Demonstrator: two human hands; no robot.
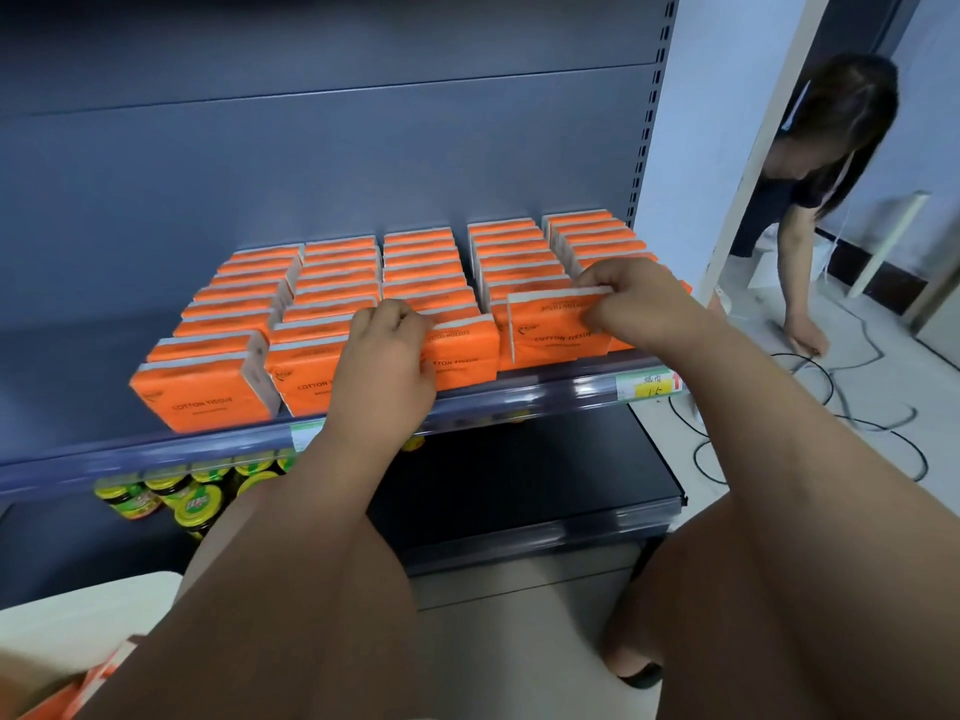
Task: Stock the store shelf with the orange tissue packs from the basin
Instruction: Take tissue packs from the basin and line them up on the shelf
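Upright tissue pack [550, 330] is pinched at its top edge by the right hand [634, 298]. Its long axis runs leftward from that grip, along the shelf [519, 398] front. The neighbouring pack [462, 350], further left, is held under the curled left hand [387, 356].

Bare arms [322, 589] and knee [727, 563], dark footwear [644, 677]

shelf [519, 400] across mid frame, tissue packs [332, 267] on it, five rows running front to back. left grip [384, 361] curled over middle-row pack [462, 345] at front edge. right grip [634, 304] pinches upright pack [550, 330], front of next row right. jars [171, 496] underneath on lower shelf [519, 485], left side. basin [78, 610] bottom left corner. cables [831, 397] on floor far right, second person [821, 163] above them, upper right.
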